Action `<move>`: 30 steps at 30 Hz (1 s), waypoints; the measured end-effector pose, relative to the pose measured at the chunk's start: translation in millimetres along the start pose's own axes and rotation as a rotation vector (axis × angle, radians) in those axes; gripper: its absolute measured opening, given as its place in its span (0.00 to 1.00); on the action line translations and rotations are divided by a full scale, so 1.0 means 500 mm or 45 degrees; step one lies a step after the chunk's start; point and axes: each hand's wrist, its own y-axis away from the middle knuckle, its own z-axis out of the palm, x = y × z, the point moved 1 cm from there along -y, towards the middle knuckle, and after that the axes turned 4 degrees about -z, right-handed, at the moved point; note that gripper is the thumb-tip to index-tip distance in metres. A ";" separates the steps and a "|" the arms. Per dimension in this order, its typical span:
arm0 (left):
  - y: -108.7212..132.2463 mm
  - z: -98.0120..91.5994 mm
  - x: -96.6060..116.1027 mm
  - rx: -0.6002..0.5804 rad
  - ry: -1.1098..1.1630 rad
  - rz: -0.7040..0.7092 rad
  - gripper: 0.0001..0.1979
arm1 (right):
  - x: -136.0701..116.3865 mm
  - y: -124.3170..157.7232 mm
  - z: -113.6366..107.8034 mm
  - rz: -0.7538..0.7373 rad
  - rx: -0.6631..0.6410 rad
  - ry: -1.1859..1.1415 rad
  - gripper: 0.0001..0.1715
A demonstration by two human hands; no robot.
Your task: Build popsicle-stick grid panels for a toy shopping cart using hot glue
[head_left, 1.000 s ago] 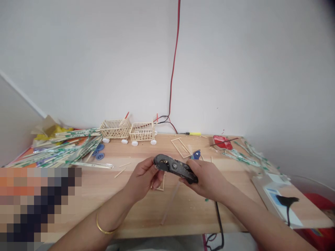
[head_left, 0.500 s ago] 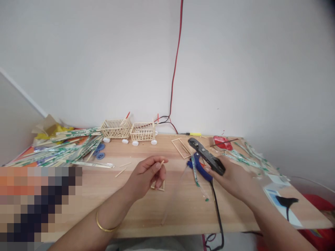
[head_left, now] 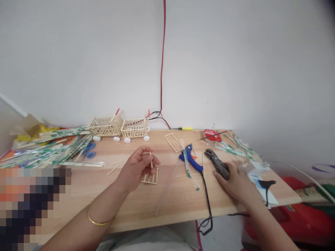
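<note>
My left hand (head_left: 136,168) pinches a short wooden stick (head_left: 150,159) upright between thumb and fingers, just above a small stick frame (head_left: 151,178) lying on the wooden table (head_left: 136,205). My right hand (head_left: 235,182) rests on the table at the right, its fingers closed round the handle of black pliers (head_left: 216,163) that lie on the board. A blue glue gun (head_left: 191,161) with a black cord lies between my hands.
Two small stick carts (head_left: 119,127) with white wheels stand at the back by the wall. A heap of wrapped chopsticks (head_left: 49,148) fills the back left. A larger stick frame (head_left: 173,142), a red dish (head_left: 212,135) and wrapper scraps lie at the back right.
My right hand carried the pliers from the table's middle out to the right and lowered them onto the board. My left hand kept the cut stick and turned it upright. The view shifted right.
</note>
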 end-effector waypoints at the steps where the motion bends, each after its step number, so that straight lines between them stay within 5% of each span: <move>1: -0.002 -0.002 0.001 0.035 -0.036 0.002 0.13 | 0.000 -0.002 0.005 0.007 0.006 0.040 0.38; 10: -0.012 -0.015 0.002 0.184 -0.241 0.142 0.12 | -0.029 -0.014 0.012 -0.242 0.175 0.173 0.45; 17: -0.018 -0.022 -0.002 0.256 -0.370 0.096 0.15 | -0.113 -0.039 -0.066 -0.541 0.151 -0.125 0.20; 24: -0.018 -0.018 0.000 0.288 -0.496 0.080 0.10 | -0.215 -0.034 -0.042 -0.715 0.046 0.005 0.20; 30: -0.023 -0.028 -0.008 0.374 -0.487 0.046 0.13 | -0.216 -0.007 -0.042 -0.893 -0.099 -0.038 0.14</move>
